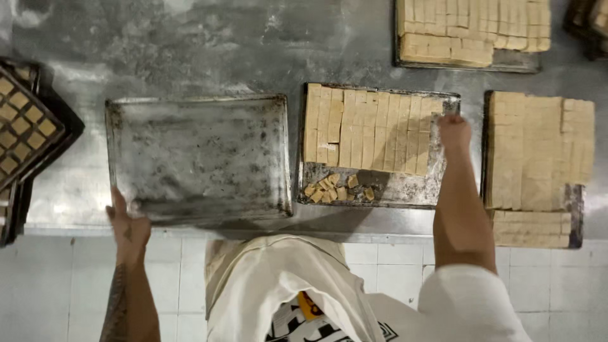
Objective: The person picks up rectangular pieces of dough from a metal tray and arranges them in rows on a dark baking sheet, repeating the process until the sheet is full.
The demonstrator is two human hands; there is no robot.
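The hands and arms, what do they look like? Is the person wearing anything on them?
Both hands are bare, no gloves. The left hand has a dark tattoo on its back, and more tattooing runs along the forearm. The right hand shows no markings, and that arm ends in a short white sleeve.

Single head-worn view, aimed straight down over a metal counter.

The scene is seen from above the person's own chest, with the white apron (278, 285) at the bottom edge and the counter (190, 50) filling the upper two thirds. The far side of the counter is placed at the top of the frame. The trays are viewed at arm's length, and those at the left, right and top edges are cut off. No second view is supplied, so nothing is shared.
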